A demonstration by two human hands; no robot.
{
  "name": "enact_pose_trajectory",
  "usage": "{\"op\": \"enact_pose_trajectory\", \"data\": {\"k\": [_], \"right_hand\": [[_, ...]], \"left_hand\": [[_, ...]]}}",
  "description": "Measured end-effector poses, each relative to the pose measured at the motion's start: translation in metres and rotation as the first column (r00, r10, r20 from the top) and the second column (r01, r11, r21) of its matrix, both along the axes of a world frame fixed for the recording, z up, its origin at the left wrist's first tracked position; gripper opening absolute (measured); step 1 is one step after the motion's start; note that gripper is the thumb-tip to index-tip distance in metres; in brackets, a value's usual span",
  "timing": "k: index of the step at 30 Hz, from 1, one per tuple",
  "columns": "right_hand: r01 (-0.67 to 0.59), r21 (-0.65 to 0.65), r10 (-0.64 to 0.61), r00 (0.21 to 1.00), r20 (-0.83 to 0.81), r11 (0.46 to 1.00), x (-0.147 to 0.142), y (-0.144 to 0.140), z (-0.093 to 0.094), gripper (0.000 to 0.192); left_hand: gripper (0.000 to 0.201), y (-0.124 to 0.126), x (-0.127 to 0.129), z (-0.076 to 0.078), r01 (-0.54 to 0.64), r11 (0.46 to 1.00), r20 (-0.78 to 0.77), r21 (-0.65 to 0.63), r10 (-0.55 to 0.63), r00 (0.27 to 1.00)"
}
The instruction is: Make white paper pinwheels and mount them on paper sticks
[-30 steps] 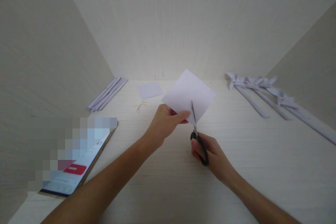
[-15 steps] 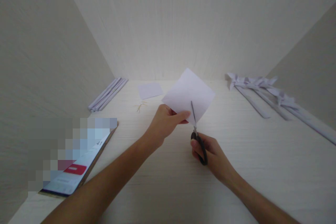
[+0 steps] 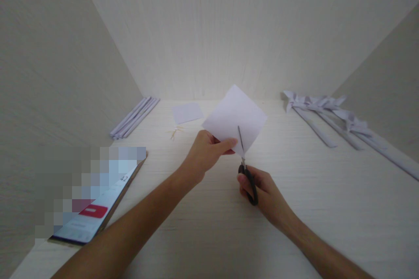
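Scissors [image 3: 243, 162] closing slightly on the white paper square [image 3: 234, 111]

In the last second very little has changed. The black handles of the scissors have come a little nearer to each other, and the paper square has shifted only slightly. I judge from this that the cutting goes slowly and with care. The left hand [image 3: 208, 151] pinches the paper square by its lower left edge, with the thumb on top, and holds it above the white table [image 3: 209, 235]. The right hand [image 3: 266, 188] grips the scissors by the handles. One blade lies over the paper, going inward from the lower corner; the other blade I cannot see.

The left thumb is just beside this blade, so it could be in the way if the cut turns to that side. Behind the left hand lie a second paper piece [image 3: 187, 113] and some thin sticks [image 3: 175, 131], perhaps toothpicks. A bundle of paper tubes [image 3: 135, 117] rests farther left, and a phone [image 3: 114, 194] stands nearer, partly behind the left forearm. Paper pinwheels [image 3: 355, 125] lie at right, well apart.
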State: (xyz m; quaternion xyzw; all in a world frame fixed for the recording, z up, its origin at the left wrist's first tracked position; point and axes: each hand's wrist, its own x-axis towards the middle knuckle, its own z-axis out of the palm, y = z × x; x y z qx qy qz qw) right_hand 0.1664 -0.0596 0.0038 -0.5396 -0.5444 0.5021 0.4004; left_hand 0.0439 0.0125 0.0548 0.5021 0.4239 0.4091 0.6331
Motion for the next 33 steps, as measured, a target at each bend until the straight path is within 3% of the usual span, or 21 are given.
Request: {"op": "enact_pose_trajectory", "data": {"k": [23,29,33], "right_hand": [[-0.002,-0.028,0.001,1.000,-0.031,1.000,-0.001,0.002,0.001,0.038],[-0.023,-0.008,0.023,1.000,-0.013,1.000,0.000,0.001,-0.001,0.039],[-0.056,-0.019,0.055,0.997,-0.060,0.998,0.000,0.001,-0.001,0.038]], "left_hand": [[0.018,-0.001,0.000,-0.003,0.013,1.000,0.032,0.006,-0.014,0.999],[0.030,0.010,-0.011,0.000,-0.072,0.989,0.086,0.128,0.061,0.994],[0.016,0.019,-0.022,0.007,-0.147,0.966,0.097,0.212,0.129,0.987]]}}
